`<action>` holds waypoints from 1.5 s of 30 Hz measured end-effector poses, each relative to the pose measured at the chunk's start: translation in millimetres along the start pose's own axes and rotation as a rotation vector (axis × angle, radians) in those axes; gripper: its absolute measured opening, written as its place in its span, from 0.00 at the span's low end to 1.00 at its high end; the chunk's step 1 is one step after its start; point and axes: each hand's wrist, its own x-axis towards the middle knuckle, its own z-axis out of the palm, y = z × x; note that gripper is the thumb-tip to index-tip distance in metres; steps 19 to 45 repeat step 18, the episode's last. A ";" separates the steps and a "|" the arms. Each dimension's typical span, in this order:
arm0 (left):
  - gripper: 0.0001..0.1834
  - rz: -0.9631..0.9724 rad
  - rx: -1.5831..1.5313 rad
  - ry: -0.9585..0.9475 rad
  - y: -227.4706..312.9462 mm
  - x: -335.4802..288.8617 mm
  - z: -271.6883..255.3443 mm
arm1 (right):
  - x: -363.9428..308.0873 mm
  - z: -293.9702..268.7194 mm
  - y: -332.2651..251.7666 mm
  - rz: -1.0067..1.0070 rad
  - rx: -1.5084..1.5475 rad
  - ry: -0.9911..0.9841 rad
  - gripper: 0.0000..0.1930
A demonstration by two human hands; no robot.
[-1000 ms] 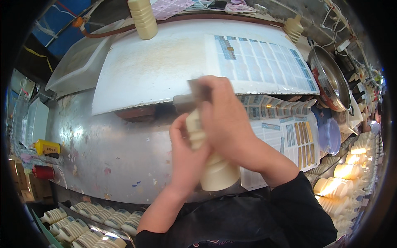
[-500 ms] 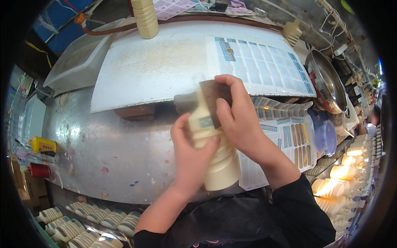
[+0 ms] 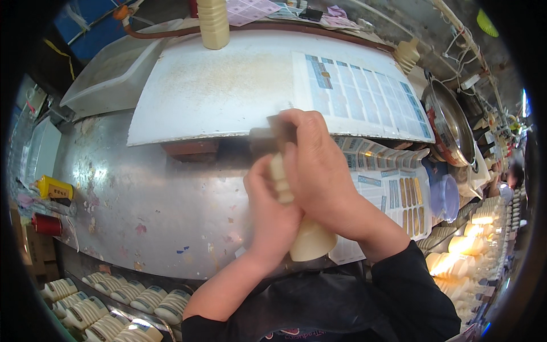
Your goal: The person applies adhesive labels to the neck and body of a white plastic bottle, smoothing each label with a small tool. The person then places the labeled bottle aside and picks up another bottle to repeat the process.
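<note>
A cream ribbed bottle [image 3: 313, 244] is tilted over the near edge of the metal table, its base toward me. My left hand [image 3: 269, 214] is wrapped round its ribbed body from the left. Against its upper part, my right hand [image 3: 322, 165] grips a thin dark brown scraper [image 3: 277, 126], blurred by motion. My hands hide most of the bottle's middle, so I cannot tell exactly where the scraper touches it. A dark blurred shape [image 3: 259, 139] lies just left of the scraper. Beyond, a white board [image 3: 222, 91] bears a sheet of blue decals [image 3: 364, 94].
More decal strips in blue and gold [image 3: 411, 199] lie right of my arm. A bottle [image 3: 213, 25] stands at the back of the board. A metal basin [image 3: 456, 117] leans at right. Several bottles [image 3: 137, 293] lie in racks at lower left; others [image 3: 467, 245] line the right.
My right hand has moved down and inward over the bottle, now covering its shoulder and label. The scraper has shifted slightly left. My left hand still holds the bottle.
</note>
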 end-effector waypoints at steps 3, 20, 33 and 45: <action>0.42 0.021 -0.026 0.004 -8.1 2.2 -2.4 | 3.0 -7.0 7.4 0.079 -0.059 0.059 0.20; 0.20 -0.112 -0.240 -0.068 -27.7 31.7 -20.7 | -18.4 -8.6 80.8 0.076 0.248 0.148 0.21; 0.20 -0.112 -0.240 -0.068 -27.7 31.7 -20.7 | -18.4 -8.6 80.8 0.076 0.248 0.148 0.21; 0.20 -0.112 -0.240 -0.068 -27.7 31.7 -20.7 | -18.4 -8.6 80.8 0.076 0.248 0.148 0.21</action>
